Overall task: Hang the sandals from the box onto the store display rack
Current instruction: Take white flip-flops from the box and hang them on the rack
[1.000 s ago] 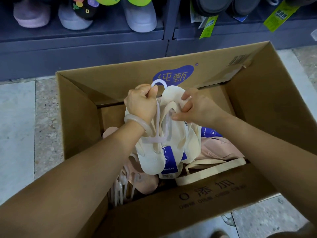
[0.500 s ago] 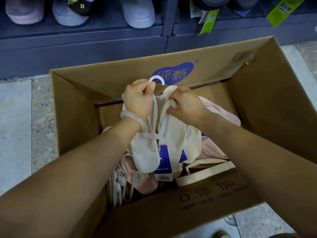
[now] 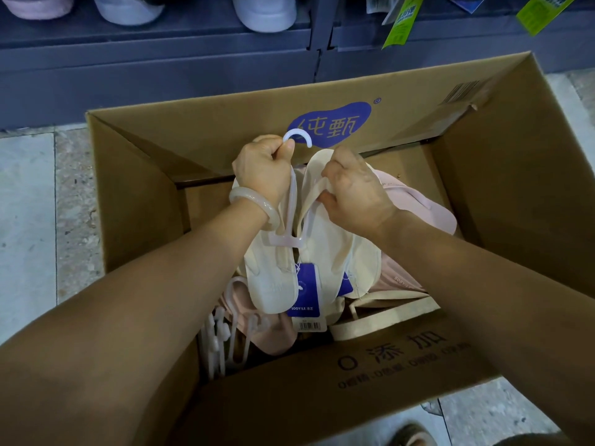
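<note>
Over the open cardboard box, both hands worked on a pair of cream sandals held above its middle. The left hand, with a pale bangle on its wrist, gripped the neck of a white plastic hanger just under its hook. The right hand curled round the strap of the right-side sandal, beside the hanger. A blue tag hung from the pair. Pink sandals lay lower in the box, under and to the right of the cream pair, and spare white hangers stood by the box's near left corner. Beyond the box's far wall ran a dark shelf carrying shoes.
</note>
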A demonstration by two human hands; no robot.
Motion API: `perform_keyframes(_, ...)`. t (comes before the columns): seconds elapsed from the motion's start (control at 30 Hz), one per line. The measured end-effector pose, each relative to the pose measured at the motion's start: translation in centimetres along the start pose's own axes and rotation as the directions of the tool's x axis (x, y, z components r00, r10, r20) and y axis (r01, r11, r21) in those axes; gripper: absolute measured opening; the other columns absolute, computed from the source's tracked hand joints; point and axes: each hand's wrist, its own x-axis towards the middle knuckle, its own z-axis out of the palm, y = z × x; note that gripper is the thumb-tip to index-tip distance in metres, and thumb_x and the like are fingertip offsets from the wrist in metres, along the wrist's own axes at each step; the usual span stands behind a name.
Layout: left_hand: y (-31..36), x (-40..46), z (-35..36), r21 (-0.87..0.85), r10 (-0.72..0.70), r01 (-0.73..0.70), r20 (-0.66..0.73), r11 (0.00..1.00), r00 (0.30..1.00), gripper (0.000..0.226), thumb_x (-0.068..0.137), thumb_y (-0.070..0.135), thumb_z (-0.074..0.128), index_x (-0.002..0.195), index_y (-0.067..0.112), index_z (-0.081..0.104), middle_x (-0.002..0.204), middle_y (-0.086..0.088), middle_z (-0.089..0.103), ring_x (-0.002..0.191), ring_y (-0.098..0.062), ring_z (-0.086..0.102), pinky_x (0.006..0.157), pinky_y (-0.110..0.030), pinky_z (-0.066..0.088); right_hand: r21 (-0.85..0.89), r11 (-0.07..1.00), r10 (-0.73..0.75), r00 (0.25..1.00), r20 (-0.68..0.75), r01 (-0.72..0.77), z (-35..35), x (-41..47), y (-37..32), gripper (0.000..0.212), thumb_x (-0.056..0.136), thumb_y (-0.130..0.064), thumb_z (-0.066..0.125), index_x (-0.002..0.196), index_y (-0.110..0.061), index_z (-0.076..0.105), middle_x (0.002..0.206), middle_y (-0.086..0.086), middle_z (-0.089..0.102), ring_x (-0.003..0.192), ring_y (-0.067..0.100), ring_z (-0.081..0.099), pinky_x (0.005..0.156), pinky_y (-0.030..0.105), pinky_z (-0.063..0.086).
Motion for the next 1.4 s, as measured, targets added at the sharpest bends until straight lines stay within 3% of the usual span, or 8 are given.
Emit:
perform_keyframes(0.2, 0.2, 0.4, 0.3, 0.034, -0.005, 0.005, 0.01, 0.999, 1.0, 0.038, 0.091, 0.024, 0.051, 0.055, 0.013, 0.046, 0.063, -0.002, 0.047, 0.066, -0.024, 0.047, 0.075, -0.044, 0.05, -0.043, 0.999, 0.018, 1.0, -0.01, -0.018, 0.5, 0.1, -0.1, 0.032, 0.087, -0.008, 0.052, 0.117, 0.003, 0.052, 0.127, 0.018, 0.043, 0.115, 0.031, 0.042, 0.098, 0.037, 0.04)
perform_keyframes(0.43, 0.8, 0.4, 0.7, 0.125, -0.027, 0.029, -0.013, 0.992, 1.0, 0.048, 0.092, 0.021, 0.052, 0.047, 0.023, 0.034, 0.057, 0.006, 0.038, 0.065, -0.022, 0.042, 0.075, -0.042, 0.046, 0.026, 0.997, 0.07, 0.993, -0.094, -0.068, 1.8, 0.0, -0.4, 0.022, 0.074, 0.013, 0.054, 0.096, 0.013, 0.058, 0.104, 0.031, 0.053, 0.092, 0.044, 0.053, 0.078, 0.045, 0.047)
perform_keyframes(0.7, 1.2, -0.3, 1.3, 0.295, 0.126, -0.155, 0.114, 0.943, 0.985, 0.03, 0.095, 0.027, 0.047, 0.082, 0.009, 0.068, 0.101, 0.0, 0.068, 0.102, -0.029, 0.049, 0.092, -0.037, 0.037, -0.207, 0.978, 0.055, 0.994, 0.09, -0.036, 1.9, 0.3, 1.2, 0.039, 0.086, -0.024, 0.052, 0.117, 0.0, 0.049, 0.122, 0.017, 0.044, 0.112, 0.034, 0.042, 0.097, 0.04, 0.031)
perform_keyframes(0.87, 0.2, -0.2, 1.6, 0.205, 0.083, -0.099, 0.085, 0.974, 0.993, 0.031, 0.089, 0.026, 0.049, 0.065, 0.008, 0.057, 0.082, -0.015, 0.063, 0.082, -0.038, 0.055, 0.078, -0.046, 0.044, -0.078, 0.991, 0.117, 0.991, 0.071, -0.111, 2.7, 0.7, 0.9, 0.038, 0.083, -0.018, 0.055, 0.117, -0.004, 0.05, 0.123, 0.014, 0.045, 0.114, 0.03, 0.042, 0.099, 0.035, 0.031)
perform_keyframes(1.03, 0.1, 0.6, 0.7, 0.225, -0.128, 0.071, 0.25, 0.972, 0.96, 0.036, 0.095, 0.025, 0.048, 0.065, 0.006, 0.052, 0.056, 0.001, 0.04, 0.054, -0.013, 0.036, 0.062, -0.03, 0.033, 0.205, 0.971, 0.119, 0.993, 0.01, -0.119, 3.3, -0.7, 1.2, 0.044, 0.083, -0.02, 0.062, 0.124, -0.008, 0.051, 0.13, 0.011, 0.042, 0.121, 0.026, 0.038, 0.101, 0.03, 0.032)
perform_keyframes(1.13, 0.0, 1.0, -0.3, 0.187, -0.189, 0.131, 0.342, 0.974, 0.921, 0.039, 0.095, 0.024, 0.048, 0.059, 0.012, 0.045, 0.054, 0.002, 0.036, 0.052, -0.011, 0.032, 0.059, -0.027, 0.031, 0.514, 0.842, 0.164, 0.985, 0.046, -0.164, 2.7, -1.7, 1.8, 0.053, 0.079, -0.018, 0.07, 0.129, -0.013, 0.05, 0.14, 0.006, 0.035, 0.131, 0.019, 0.033, 0.101, 0.013, 0.024)
perform_keyframes(1.27, 0.6, 1.2, -0.9, 0.222, -0.215, 0.13, 0.419, 0.966, 0.882, 0.022, 0.095, 0.028, 0.047, 0.076, 0.02, 0.055, 0.063, 0.008, 0.045, 0.058, -0.008, 0.04, 0.059, -0.024, 0.035, 0.724, 0.534, 0.404, 0.884, 0.236, -0.437, 1.3, -1.3, 2.8, 0.072, 0.078, -0.035, 0.072, 0.139, -0.023, 0.035, 0.133, 0.0, 0.036, 0.123, 0.016, 0.04, 0.102, 0.029, 0.038)
perform_keyframes(1.4, 0.7, 1.4, -1.2, 0.206, -0.223, 0.147, 0.42, 0.967, 0.879, 0.02, 0.095, 0.028, 0.049, 0.086, 0.012, 0.058, 0.065, 0.006, 0.045, 0.06, -0.009, 0.04, 0.06, -0.024, 0.035, 0.704, 0.501, 0.2, 0.859, 0.471, -0.503, 0.9, -1.7, 3.6, 0.073, 0.078, -0.025, 0.073, 0.138, -0.029, 0.031, 0.117, -0.006, 0.044, 0.108, 0.013, 0.048, 0.077, 0.02, 0.044)
